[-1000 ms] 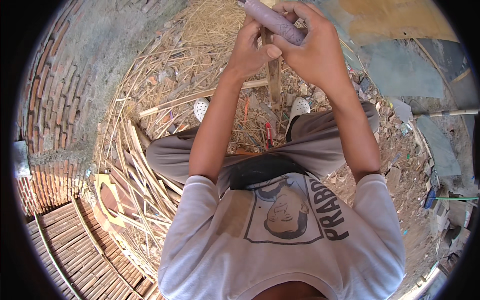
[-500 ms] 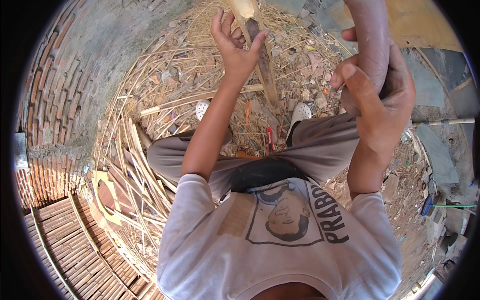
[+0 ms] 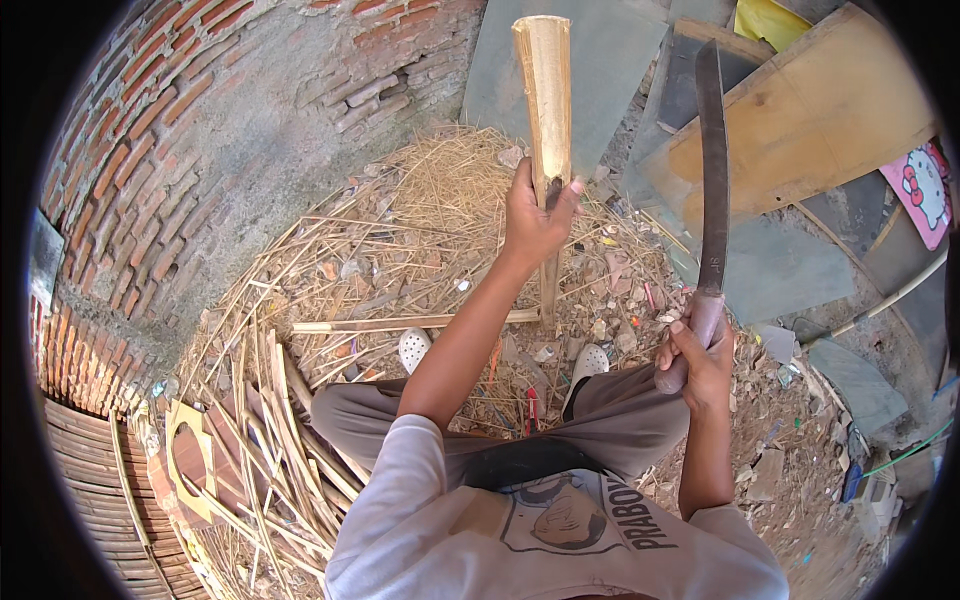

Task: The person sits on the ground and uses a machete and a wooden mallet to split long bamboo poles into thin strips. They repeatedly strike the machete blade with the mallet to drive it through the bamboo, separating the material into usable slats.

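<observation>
My left hand (image 3: pixel 537 222) grips a split length of bamboo (image 3: pixel 550 105), fingers and thumb wrapped round its lower half. The bamboo stands nearly upright, its pale hollow side showing, with a dark patch by my thumb. Its narrower lower end reaches down over the littered ground between my feet. In my right hand (image 3: pixel 704 362) is a machete (image 3: pixel 714 170), held by its thick, purplish-brown handle. The long dark blade points up and away from me, to the right of the bamboo and apart from it.
Thin bamboo strips (image 3: pixel 285 430) are heaped at my left beside a cut-out yellowish board (image 3: pixel 188 455). Straw and rubble (image 3: pixel 430 210) cover the ground round my white clogs (image 3: pixel 414 350). A brick wall (image 3: pixel 150 150) rises at left; flat sheets and a brown board (image 3: pixel 800 115) lie at far right.
The view has shifted, so the whole bamboo and the machete blade now show. My right hand, earlier close up with the handle, is lower and farther from the camera. Both hands keep their hold.
</observation>
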Tool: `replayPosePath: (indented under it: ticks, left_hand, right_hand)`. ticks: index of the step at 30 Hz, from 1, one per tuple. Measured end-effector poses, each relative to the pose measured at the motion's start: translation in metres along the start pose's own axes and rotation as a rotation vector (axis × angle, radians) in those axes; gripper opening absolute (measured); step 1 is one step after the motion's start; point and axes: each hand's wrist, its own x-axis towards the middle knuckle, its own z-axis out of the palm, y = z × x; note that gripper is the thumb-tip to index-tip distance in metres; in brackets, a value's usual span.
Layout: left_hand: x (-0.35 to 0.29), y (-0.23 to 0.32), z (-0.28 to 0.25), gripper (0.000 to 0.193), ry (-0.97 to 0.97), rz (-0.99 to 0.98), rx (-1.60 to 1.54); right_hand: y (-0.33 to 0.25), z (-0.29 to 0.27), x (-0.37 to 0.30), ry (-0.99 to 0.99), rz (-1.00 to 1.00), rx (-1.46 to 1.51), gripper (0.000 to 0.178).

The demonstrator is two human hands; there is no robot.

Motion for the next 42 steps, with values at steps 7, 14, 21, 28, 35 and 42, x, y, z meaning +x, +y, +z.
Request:
replayPosePath:
  ticks: [7,14,21,28,35,42]
  left_hand:
    - [0.033,-0.014,0.026,0.022,0.028,0.009,0.147]
    - [-0.011,-0.099,0.033,0.019,-0.001,0.177,0.289]
    - [0.01,-0.099,0.026,0.016,0.055,0.061,0.293]
    - [0.023,-0.105,0.029,0.018,0.129,0.078,0.314]
    - [0.026,-0.103,0.027,0.018,0.127,0.058,0.267]
    - [0.028,-0.111,0.023,0.017,0.139,0.147,0.301]
  right_hand:
    - [-0.036,-0.001,-0.005,0.025,0.042,0.009,0.025]
    - [-0.035,0.01,-0.013,0.011,0.019,-0.067,0.025]
    - [-0.041,0.002,-0.043,-0.064,-0.141,-0.213,0.025]
    - [-0.008,0.005,-0.037,-0.131,-0.055,-0.552,0.021]
    - [-0.018,0.013,-0.036,-0.114,-0.039,-0.504,0.021]
    - [-0.011,0.014,-0.034,-0.167,0.02,-0.39,0.019]
